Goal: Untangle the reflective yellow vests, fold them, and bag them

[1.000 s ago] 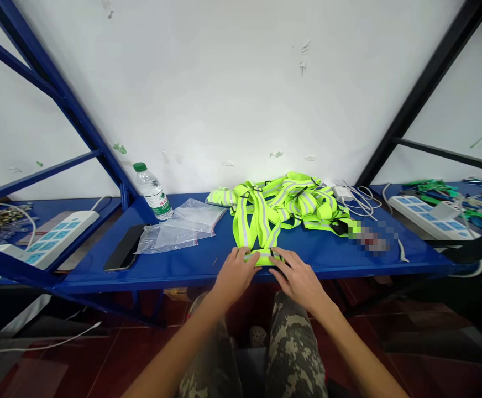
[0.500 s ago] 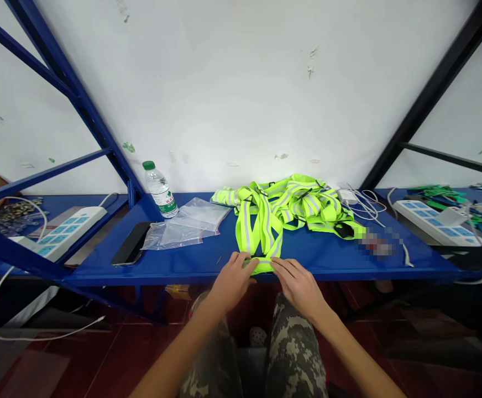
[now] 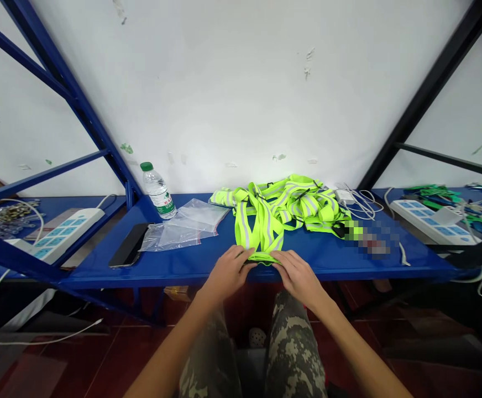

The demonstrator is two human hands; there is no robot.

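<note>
- The yellow-green reflective strap (image 3: 245, 231) lies mid-table, its folded near end (image 3: 262, 257) by the front edge of the table (image 3: 199, 266) and its two bands running back to a pile of similar webbing (image 3: 307, 202).
- The left hand (image 3: 226, 272) has its grip pinched closed on one side of that end; the right hand (image 3: 299, 276) pinches the other side, a short stretch of webbing showing between them.
- For a neat fold, both pinches should be level and the webbing lightly taut, layers edge on edge.
- The bands behind are best flat and untwisted; a snag in the pile would probably drag the fold askew.
- Fingers cover the fold's two sides, so its layers cannot be counted.
- Where strap ends and pile begins is unclear; a pixelated patch (image 3: 371, 242) masks whatever lies beside the pile.
</note>
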